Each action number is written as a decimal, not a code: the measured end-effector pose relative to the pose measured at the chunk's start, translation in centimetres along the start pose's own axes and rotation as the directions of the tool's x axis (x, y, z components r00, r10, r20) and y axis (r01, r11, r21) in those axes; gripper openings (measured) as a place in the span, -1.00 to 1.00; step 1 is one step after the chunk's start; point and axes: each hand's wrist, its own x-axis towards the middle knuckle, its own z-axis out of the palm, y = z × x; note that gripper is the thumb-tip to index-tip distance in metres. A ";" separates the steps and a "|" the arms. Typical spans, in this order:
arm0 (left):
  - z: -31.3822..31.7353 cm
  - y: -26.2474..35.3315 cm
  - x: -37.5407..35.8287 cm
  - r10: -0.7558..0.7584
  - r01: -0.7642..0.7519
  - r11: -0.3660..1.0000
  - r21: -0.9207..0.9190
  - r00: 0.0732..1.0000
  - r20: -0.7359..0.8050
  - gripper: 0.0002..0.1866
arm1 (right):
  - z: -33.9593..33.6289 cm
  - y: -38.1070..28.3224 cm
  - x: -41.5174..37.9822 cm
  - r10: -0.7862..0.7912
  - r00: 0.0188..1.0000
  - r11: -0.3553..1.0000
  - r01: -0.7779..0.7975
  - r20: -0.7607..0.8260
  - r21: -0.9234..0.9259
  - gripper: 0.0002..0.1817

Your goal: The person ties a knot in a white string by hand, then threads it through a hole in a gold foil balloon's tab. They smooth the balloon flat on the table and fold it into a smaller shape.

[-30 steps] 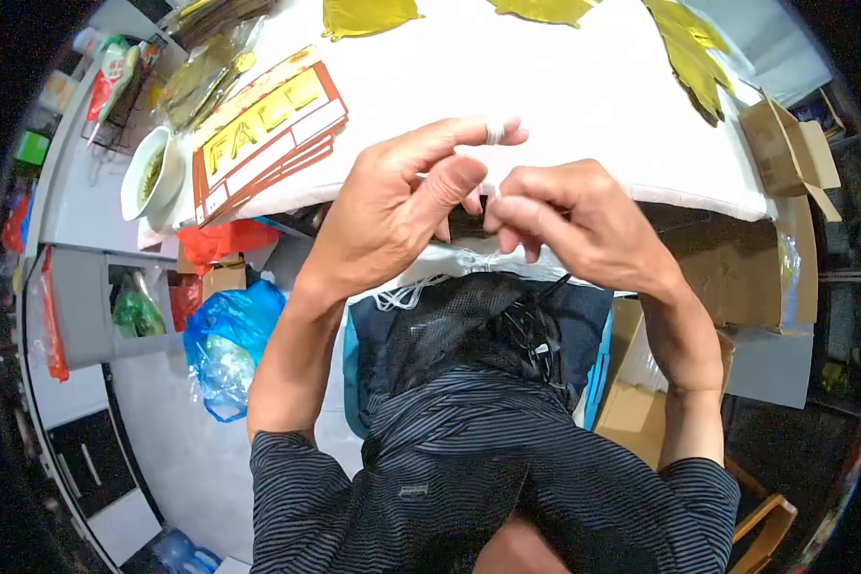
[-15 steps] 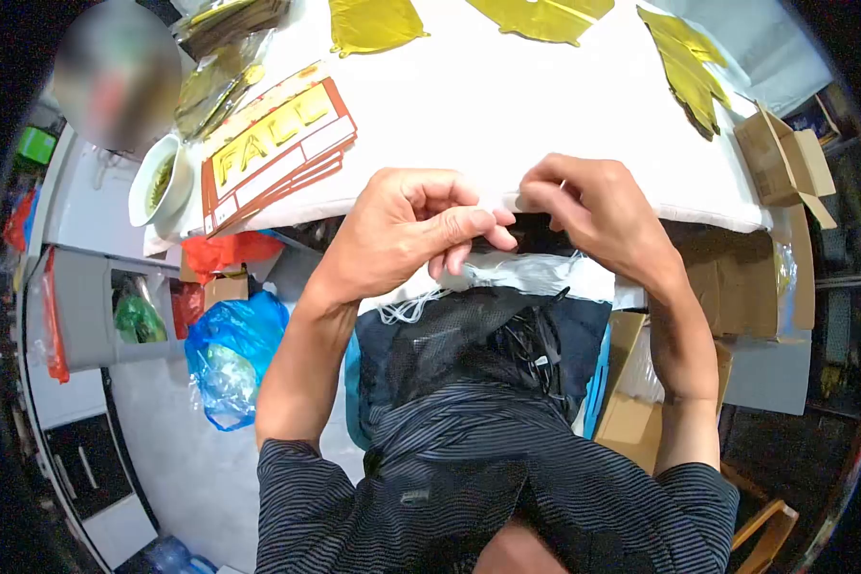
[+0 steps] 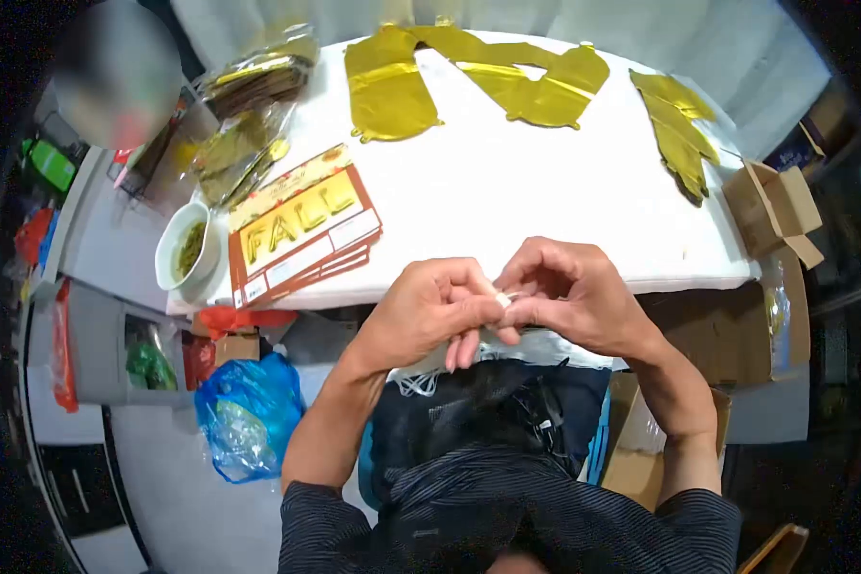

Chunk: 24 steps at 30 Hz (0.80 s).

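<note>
My left hand (image 3: 430, 311) is closed, pinching a small white piece (image 3: 503, 300) between thumb and forefinger. On the same piece, the thumb and fingertips of my right hand (image 3: 579, 298) press together from the other side. Its kind is too small to make out. Both hands are held above my lap, just off the front edge of the white-covered table (image 3: 507, 210). White strings (image 3: 419, 383) lie across my lap below the hands, partly hidden by them.
Printed cards reading FALL (image 3: 301, 220) lie stacked at the left, beside a white bowl (image 3: 169, 251) and bagged gold foil (image 3: 234, 153). Flat gold foil balloons (image 3: 392, 86) lie toward the back. An open cardboard box (image 3: 770, 206) stands right; a blue bag (image 3: 244, 411) sits lower left.
My right hand has come in to meet the left, and its fingers now pinch the white piece. The view has tilted up, showing more of the table's back.
</note>
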 end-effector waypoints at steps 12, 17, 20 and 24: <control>-2.2 -2.0 1.9 0.218 -0.291 0.899 -0.326 0.945 -0.242 -0.73 | -1.2 -1.9 4.3 0.172 0.979 0.938 -0.196 0.108 0.286 -0.86; -2.8 -1.7 4.1 0.367 -0.486 0.824 -0.290 0.849 -0.379 -0.58 | -4.9 -0.1 10.0 0.088 0.991 0.984 -0.071 -0.102 0.166 -0.85; -3.6 -2.8 4.8 0.502 -0.563 0.826 -0.041 0.765 -0.403 -0.59 | -8.1 2.7 15.8 0.072 0.957 0.990 -0.034 -0.283 0.137 -0.78; -3.2 -2.4 5.0 0.454 -0.474 0.879 0.053 0.797 -0.398 -0.64 | -10.1 7.3 23.2 0.117 0.920 0.980 -0.047 -0.373 0.193 -0.78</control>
